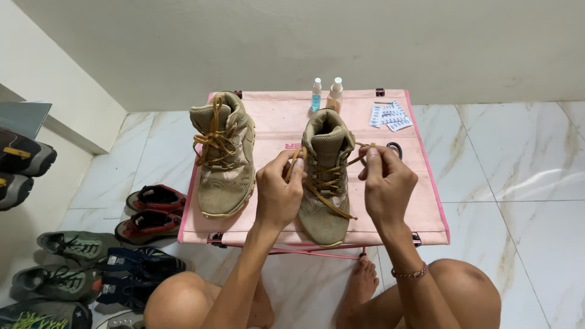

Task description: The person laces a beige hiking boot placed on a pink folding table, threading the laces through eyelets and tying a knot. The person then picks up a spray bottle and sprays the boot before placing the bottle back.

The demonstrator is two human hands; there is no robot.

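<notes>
Two tan lace-up boots stand on a small pink folding table [274, 125]. The left boot [222, 155] is laced and stands untouched. The right boot [326, 183] sits between my hands, its brown laces [326, 189] loose. My left hand [278, 192] pinches a lace end at the boot's left side near the collar. My right hand [385, 183] pinches the other lace end on the right, pulled out sideways. My knees and bare feet show below the table.
Two small spray bottles [326, 94] stand at the table's far edge, with white sachets [390, 116] and a dark ring-shaped object [395, 148] at the right. Several shoes [91, 256] lie on the marble floor to the left. A wall runs close behind the table.
</notes>
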